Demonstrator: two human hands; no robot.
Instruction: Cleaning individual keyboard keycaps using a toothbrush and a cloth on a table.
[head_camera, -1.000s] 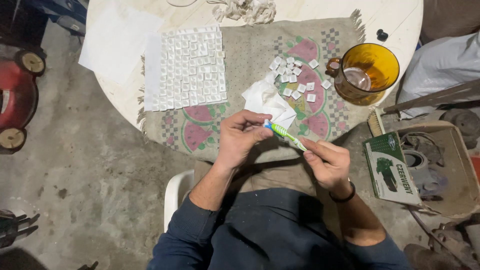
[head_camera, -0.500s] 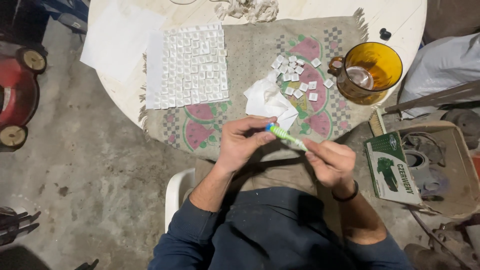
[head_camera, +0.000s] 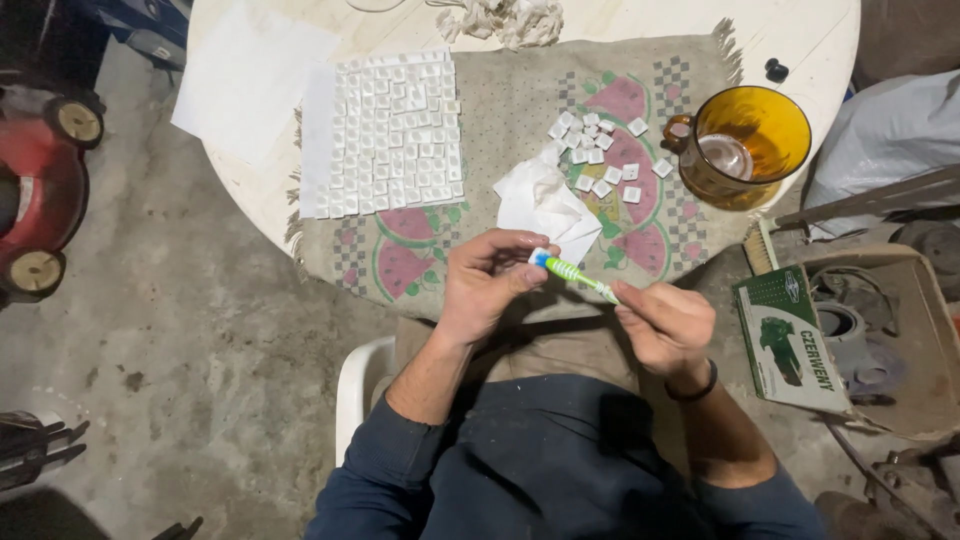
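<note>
Round white table (head_camera: 800, 30), person seated at its near edge. Placemat (head_camera: 520, 110) with a watermelon print covers most of the top; a loose white sheet (head_camera: 245, 75) lies at far left, partly off the mat.

On the mat, left: a grid of small white square tiles (head_camera: 385, 135), laid edge to edge. Centre: crumpled white paper (head_camera: 545, 200). Just right of the paper: a loose scatter of tiles (head_camera: 605, 155), unsorted. Far right: amber glass mug (head_camera: 745, 145), with something pale inside that cannot be made out. Off the table, right: open cardboard box (head_camera: 900, 340) holding tape rolls, a green carton (head_camera: 790, 340) leaning on it. Red wheeled machine (head_camera: 35, 190) on the floor, far left.

Hands, at the near table edge over the lap: left hand (head_camera: 485, 285) is curled with fingertips pinched on the blue cap end of a thin green-and-white striped tube (head_camera: 575, 277). Right hand (head_camera: 665, 325) grips the tube's other end between thumb and fingers. Tube runs slantwise between them, clear of the mat.

Change against both earlier frames: very little. Grip the same on both ends; the hands sit a shade nearer the person, and the view has drifted slightly. Tiles, paper and mug unmoved. Judgement: the cap end is being worked; whether it has loosened cannot be told
</note>
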